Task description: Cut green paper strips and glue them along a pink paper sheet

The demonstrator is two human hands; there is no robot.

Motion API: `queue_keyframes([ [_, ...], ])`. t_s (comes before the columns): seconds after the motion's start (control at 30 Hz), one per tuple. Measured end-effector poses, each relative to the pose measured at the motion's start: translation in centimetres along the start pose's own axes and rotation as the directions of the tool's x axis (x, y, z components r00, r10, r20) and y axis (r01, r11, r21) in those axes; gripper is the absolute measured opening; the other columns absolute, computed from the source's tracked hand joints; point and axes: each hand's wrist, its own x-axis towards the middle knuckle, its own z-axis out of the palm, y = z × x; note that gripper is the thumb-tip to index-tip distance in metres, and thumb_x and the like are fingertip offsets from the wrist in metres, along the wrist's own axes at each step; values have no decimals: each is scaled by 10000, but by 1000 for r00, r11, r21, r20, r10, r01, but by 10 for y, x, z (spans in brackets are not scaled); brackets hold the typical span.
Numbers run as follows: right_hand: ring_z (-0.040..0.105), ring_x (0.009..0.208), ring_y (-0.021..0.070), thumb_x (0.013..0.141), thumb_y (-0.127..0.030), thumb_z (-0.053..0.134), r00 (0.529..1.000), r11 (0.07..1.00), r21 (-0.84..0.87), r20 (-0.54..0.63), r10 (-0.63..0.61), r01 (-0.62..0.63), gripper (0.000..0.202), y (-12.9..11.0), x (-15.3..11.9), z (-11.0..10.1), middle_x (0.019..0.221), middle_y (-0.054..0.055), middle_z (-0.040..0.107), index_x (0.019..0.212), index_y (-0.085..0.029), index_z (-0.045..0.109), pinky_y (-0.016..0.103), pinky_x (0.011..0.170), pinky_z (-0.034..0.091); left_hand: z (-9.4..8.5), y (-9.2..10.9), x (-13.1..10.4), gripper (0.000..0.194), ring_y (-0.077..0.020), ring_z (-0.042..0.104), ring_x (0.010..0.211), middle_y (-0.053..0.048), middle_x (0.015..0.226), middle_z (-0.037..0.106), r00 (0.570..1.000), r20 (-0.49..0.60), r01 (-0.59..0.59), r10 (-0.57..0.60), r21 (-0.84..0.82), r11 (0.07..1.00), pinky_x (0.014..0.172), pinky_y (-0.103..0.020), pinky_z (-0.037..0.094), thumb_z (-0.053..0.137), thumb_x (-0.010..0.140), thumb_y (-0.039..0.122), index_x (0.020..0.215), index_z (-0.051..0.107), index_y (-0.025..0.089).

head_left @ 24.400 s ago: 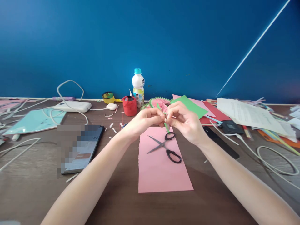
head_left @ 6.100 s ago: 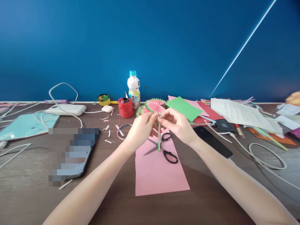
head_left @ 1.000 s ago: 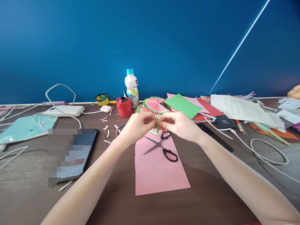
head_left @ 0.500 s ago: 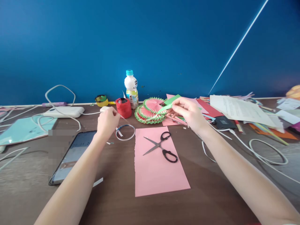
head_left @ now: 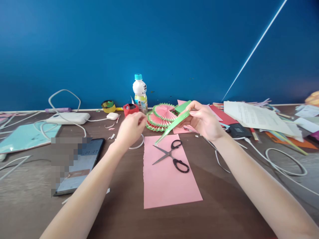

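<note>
Pink paper (head_left: 169, 186), its left edge ragged, lies on a dark brown worktop (head_left: 124, 205), directly before a person working bare-handed. Black-handled scissors (head_left: 169, 154) rest on its upper half, blades parted and pointing left. A phone (head_left: 91, 159), partly masked by blurred blocks, lies near the left forearm. Just beyond the scissors, a green strip (head_left: 171, 126) slopes down from the person's right hand (head_left: 203, 119), pinched between thumb and fingers, its lower end over the top of the pink paper. The left hand (head_left: 131, 129), fingers curled, hovers in front of a red pot (head_left: 131, 109), apart from the strip; from where I stand, I cannot tell whether it grips anything. Further back, pleated pink fans (head_left: 164, 112) edged in green overlap one another beside a green sheet (head_left: 182, 106), while red paper (head_left: 223, 114) and a printed page (head_left: 259, 118) spread to the right. On the left sit a white block (head_left: 67, 118) draped with a cord, a small white case (head_left: 112, 116) and a yellow roll (head_left: 109, 107). Behind the pot, a turquoise-capped bottle (head_left: 140, 93) stands upright before a deep blue wall (head_left: 159, 43)
</note>
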Motion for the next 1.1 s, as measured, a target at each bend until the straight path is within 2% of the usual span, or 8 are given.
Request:
queue_keyframes([
  [0.1, 640, 740, 196, 742, -317, 497, 1000, 999, 35, 3, -8, 7, 100, 2, 1, -1, 787, 4, 647, 730, -240, 435, 390, 719, 490, 1, 15, -4, 330, -176, 595, 895, -28, 972, 670, 944, 289, -7, 161, -469, 883, 770, -267, 437, 402, 861, 417, 941, 639, 201],
  [0.17, 634, 711, 186, 744, -301, 504, 1000, 998, 58, -4, -12, 13, 87, 3, 2, -1, 768, -1, 641, 733, -240, 443, 384, 709, 495, 1, 21, -7, 312, -157, 599, 881, -19, 985, 677, 885, 389, 31, 256, -598, 801, 748, -252, 443, 456, 836, 429, 945, 650, 210],
  [0.27, 631, 672, 177, 739, -277, 521, 999, 994, 101, -23, -29, 31, 84, 4, 4, -2, 729, -3, 634, 725, -234, 450, 366, 684, 500, 0, 26, -10, 252, -141, 599, 766, -18, 844, 691, 852, 444, 70, 278, -623, 779, 669, -245, 441, 516, 808, 399, 823, 650, 186],
  [0.53, 630, 655, 176, 756, -284, 507, 991, 1000, -19, -131, -5, 2, 94, 14, 8, -6, 712, 24, 633, 721, -211, 459, 341, 646, 503, -7, 29, -12, 206, -131, 584, 749, -17, 742, 680, 859, 443, 125, 257, -668, 734, 712, -254, 424, 526, 801, 349, 743, 608, 170],
  [0.67, 599, 923, 187, 775, -233, 474, 922, 937, -320, -303, -239, 138, 137, 17, 7, -5, 1020, 43, 614, 894, -215, 539, 344, 768, 479, -6, 29, -12, 180, -117, 556, 675, 8, 640, 631, 865, 447, 131, 227, -639, 758, 673, -245, 410, 506, 797, 319, 759, 607, 175],
  [0.8, 530, 1067, 199, 799, -181, 451, 862, 787, -569, -248, -442, 239, 213, 5, 0, 1, 1072, 35, 610, 940, -222, 605, 362, 916, 397, -5, 28, -12, 164, -102, 502, 593, 39, 577, 528, 869, 443, 81, 219, -567, 820, 574, -230, 366, 477, 791, 280, 736, 596, 181],
  [0.97, 585, 941, 201, 877, -291, 402, 982, 827, -542, -19, -189, 149, 279, -7, -7, 8, 936, 45, 656, 856, -190, 662, 341, 844, 427, -7, 30, -13, 153, -101, 456, 583, 38, 613, 482, 881, 424, 33, 211, -500, 866, 519, -225, 322, 462, 763, 243, 689, 576, 174],
  [1.1, 602, 886, 193, 812, -325, 546, 986, 819, -572, 157, 56, 45, 204, -5, -8, 12, 916, 34, 676, 900, -189, 668, 317, 791, 442, -7, 32, -13, 141, -92, 399, 562, 44, 602, 459, 884, 413, 7, 217, -477, 879, 509, -225, 290, 461, 745, 226, 682, 574, 170],
])
